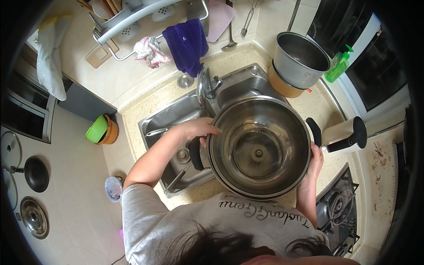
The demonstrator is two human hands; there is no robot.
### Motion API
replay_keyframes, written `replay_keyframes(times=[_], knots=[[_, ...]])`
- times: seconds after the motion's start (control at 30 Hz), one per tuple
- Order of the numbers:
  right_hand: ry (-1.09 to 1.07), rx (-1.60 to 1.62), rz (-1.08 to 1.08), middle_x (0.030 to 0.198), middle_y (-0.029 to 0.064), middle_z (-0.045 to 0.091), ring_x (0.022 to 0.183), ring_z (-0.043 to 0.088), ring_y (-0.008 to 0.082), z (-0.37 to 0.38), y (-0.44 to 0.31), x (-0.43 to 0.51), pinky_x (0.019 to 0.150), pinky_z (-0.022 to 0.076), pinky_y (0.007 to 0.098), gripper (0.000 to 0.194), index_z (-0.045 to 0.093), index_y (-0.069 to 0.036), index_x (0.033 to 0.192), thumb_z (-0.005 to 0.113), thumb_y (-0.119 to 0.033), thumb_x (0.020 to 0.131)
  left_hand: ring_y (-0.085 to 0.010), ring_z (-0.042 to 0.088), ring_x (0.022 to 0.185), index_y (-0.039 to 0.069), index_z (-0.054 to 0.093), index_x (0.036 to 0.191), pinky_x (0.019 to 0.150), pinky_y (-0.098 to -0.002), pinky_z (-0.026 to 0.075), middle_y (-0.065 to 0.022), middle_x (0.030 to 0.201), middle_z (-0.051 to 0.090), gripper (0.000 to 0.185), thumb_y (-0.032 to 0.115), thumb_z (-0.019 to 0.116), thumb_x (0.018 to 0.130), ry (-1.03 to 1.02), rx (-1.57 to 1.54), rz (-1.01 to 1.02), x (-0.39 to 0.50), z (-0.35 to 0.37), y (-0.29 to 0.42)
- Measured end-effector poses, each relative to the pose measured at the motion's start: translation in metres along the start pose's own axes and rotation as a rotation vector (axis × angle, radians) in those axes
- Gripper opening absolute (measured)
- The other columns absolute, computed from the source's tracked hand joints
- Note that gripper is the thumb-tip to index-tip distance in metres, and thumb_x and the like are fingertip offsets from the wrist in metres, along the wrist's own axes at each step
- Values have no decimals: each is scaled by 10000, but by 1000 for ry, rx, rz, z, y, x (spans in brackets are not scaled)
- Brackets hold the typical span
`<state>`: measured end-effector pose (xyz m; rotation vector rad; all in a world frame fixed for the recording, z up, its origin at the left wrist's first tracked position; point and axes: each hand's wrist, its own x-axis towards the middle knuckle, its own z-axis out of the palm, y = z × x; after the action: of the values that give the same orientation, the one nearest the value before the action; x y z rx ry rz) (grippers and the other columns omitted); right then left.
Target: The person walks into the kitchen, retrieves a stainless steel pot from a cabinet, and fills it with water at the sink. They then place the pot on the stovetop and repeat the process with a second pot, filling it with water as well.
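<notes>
A wide stainless steel pot with black side handles is held over the front of the sink and counter. Inside its rim lies what looks like an upturned steel lid, with a round see-through centre and a small bolt in the middle. My left hand grips the left rim just above the left handle, thumb over the edge. On the other side my right hand supports the pot's wall beneath the right handle. The pot's underside is hidden.
The double sink has a faucet behind the pot. A large inner pot, a green soap bottle and an electric kettle stand to the right. Nearer me is a gas stove. A purple cloth hangs above the sink.
</notes>
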<state>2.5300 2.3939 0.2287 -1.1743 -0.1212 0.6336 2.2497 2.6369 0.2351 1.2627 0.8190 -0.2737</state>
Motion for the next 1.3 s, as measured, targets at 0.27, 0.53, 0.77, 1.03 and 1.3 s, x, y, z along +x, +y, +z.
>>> replay_keyframes(times=[0.27, 0.53, 0.77, 1.03, 1.3], knots=[[-58, -31, -12, 796, 99, 621, 635, 597, 138, 7, -5, 8, 567, 511, 241, 131, 521, -7, 897, 616, -62, 825, -88, 557, 574, -7, 542, 981, 481, -207, 432, -45, 729, 593, 285, 256, 585, 882, 103, -47, 161, -6, -11, -21], [-42, -101, -5, 792, 93, 620, 624, 594, 129, 7, -4, 6, 566, 503, 235, 200, 520, -6, 910, 670, -60, 789, -77, 577, 868, 35, 475, 1208, 739, -240, 432, -5, 982, 585, 385, 288, 533, 924, 549, -90, 513, -5, -28, -31], [-34, -86, -19, 800, 84, 623, 636, 595, 128, 6, 0, 5, 579, 504, 233, 211, 528, -12, 931, 673, -58, 786, -8, 399, 612, 38, 622, 970, 555, -178, 333, 91, 641, 482, 164, 177, 599, 886, 741, 105, 652, 2, -33, -12], [3, -83, -20, 845, 96, 633, 688, 612, 149, 13, 7, 1, 625, 521, 249, 256, 550, 3, 1015, 661, -42, 788, -10, 340, 568, 29, 624, 828, 516, -185, 288, 93, 598, 418, 124, 149, 635, 856, 705, 177, 634, 5, -36, 1], [32, -84, -8, 850, 95, 638, 701, 617, 157, 10, 10, 4, 640, 526, 257, 235, 568, 8, 1007, 650, -34, 790, -17, 298, 557, 46, 572, 740, 503, -196, 252, 94, 588, 378, 162, 142, 643, 849, 699, 208, 658, 12, -41, 4]])
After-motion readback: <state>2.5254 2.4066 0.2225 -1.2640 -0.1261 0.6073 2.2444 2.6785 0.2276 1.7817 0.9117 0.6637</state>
